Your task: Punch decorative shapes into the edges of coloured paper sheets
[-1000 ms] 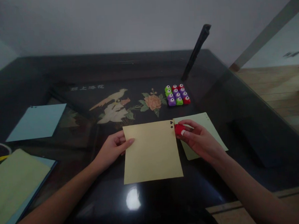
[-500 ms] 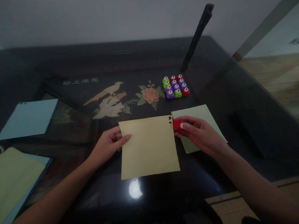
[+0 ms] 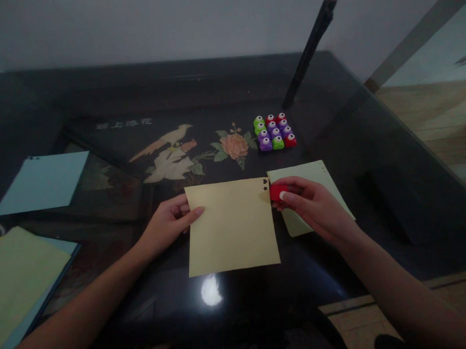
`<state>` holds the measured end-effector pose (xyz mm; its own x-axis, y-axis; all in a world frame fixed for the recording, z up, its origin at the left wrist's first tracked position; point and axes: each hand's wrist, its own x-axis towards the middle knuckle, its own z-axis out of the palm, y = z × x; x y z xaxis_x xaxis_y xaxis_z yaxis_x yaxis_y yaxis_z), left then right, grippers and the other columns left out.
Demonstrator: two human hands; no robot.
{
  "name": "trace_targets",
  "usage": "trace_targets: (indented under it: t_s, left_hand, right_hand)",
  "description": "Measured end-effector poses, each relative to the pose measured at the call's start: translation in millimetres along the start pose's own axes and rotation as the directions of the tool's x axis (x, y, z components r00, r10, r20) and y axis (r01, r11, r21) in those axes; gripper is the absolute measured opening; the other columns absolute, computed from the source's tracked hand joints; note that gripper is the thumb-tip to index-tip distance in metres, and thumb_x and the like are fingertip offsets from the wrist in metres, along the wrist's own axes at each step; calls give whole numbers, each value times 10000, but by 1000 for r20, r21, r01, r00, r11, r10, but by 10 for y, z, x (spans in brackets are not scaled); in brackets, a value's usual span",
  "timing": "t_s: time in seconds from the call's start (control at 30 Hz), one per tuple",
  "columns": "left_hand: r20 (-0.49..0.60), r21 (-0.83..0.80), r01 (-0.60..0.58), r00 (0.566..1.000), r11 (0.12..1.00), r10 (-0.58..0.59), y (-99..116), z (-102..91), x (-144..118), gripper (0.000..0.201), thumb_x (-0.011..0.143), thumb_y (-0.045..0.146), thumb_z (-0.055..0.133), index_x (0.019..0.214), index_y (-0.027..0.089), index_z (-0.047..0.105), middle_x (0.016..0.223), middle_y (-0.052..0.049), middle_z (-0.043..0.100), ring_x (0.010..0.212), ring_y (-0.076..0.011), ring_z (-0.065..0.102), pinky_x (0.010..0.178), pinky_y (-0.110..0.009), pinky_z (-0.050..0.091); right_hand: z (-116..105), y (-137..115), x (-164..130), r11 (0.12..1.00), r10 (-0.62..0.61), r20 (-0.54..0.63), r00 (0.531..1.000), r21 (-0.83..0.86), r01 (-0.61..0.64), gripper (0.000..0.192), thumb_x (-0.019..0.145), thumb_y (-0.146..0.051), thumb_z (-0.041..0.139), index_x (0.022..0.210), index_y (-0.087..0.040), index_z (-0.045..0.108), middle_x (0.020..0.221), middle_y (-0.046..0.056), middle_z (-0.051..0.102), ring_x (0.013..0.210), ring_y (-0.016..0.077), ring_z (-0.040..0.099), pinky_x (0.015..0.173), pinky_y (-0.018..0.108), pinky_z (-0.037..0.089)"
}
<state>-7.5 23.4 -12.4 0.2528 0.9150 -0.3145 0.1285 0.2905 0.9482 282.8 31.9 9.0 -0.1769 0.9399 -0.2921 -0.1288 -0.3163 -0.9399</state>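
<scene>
My left hand (image 3: 176,218) pinches the left edge of a yellow sheet of paper (image 3: 232,232), thumb on top and fingers beneath. Near the sheet's top right corner are a heart-shaped and a star-shaped hole. Between its thumb and fingers my right hand (image 3: 312,204) grips a small red craft punch (image 3: 278,192) at the sheet's right edge, just below those holes. Whether the paper sits in the punch's slot I cannot tell. Partly under the right hand lies a pale green stack of paper (image 3: 305,173), with small holes near its top right corner.
Several green, purple and red craft punches (image 3: 273,133) stand in rows on the dark glossy table (image 3: 232,310). A black stick-like object (image 3: 308,53) rises behind them. At left lie a blue sheet (image 3: 44,182) with punched holes and a yellow-green sheet (image 3: 23,279) over blue paper.
The view has shifted slightly. Both hands keep their grips, and the red punch stays at the right edge of the yellow sheet.
</scene>
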Motion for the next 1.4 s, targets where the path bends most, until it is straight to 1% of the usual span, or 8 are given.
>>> trace_targets:
  t_s: [0.23,0.4,0.57,0.77,0.87,1.03,1.17,1.4]
  left_hand:
    - [-4,45,-49,999,998,49,10,1,-4,367,794,360,673,1096,151,660,689,-41,729,488,-133,610,404,-197,442]
    - [-14,50,-21,1000,999,21,4,-5,4,368,792,349,676,1099,148,655,701,-42,728,486,-121,600,393,-180,409]
    - [-19,53,2,1000,999,-1,12,-1,3,382,784,363,681,1093,141,651,694,-40,724,523,-135,617,405,-179,406]
    - [3,28,8,1000,1000,-8,10,-4,10,348,787,357,677,1074,162,658,692,-25,719,494,-113,592,411,-177,396]
    - [4,35,7,1000,999,-8,10,-7,16,339,782,359,683,1057,162,664,675,-19,714,486,-102,582,401,-160,370]
    - [2,55,21,1000,998,-21,22,2,9,351,779,369,682,1055,154,661,658,-19,708,513,-119,606,421,-170,405]
    - [-3,104,10,1000,995,-10,41,13,3,328,782,358,672,1036,151,665,653,-16,704,505,-115,599,427,-173,421]
    - [-12,149,-24,1000,989,26,81,55,8,318,784,361,668,1020,147,663,614,-5,684,452,-98,540,381,-163,359]
  right_hand:
    - [17,-12,-9,1000,4,-9,1000,-12,-4,282,671,-308,792,911,-194,695,812,31,715,664,134,652,651,292,530]
    - [17,-14,3,1000,-5,-5,1000,-14,5,278,660,-299,799,892,-189,695,790,26,714,659,133,651,639,282,531]
    - [14,-5,1,1000,-5,-1,1000,-27,5,277,664,-294,794,897,-187,688,796,26,714,663,136,655,638,282,535]
    - [29,-17,-16,997,1,13,1000,-75,0,270,687,-305,767,910,-191,668,799,32,705,675,147,651,647,309,537]
    - [41,-20,-17,994,18,37,999,-109,-14,259,717,-305,743,931,-193,649,788,26,697,668,138,643,623,292,522]
    - [86,26,-16,992,39,25,999,-122,-36,264,701,-303,751,917,-199,641,854,34,700,721,138,625,597,267,504]
    - [110,102,-11,996,52,25,998,-80,-50,297,684,-305,760,949,-215,660,904,38,705,795,160,632,655,294,522]
    - [85,151,0,997,54,27,998,-65,-52,323,673,-297,778,976,-243,680,983,26,718,913,171,646,896,377,488]
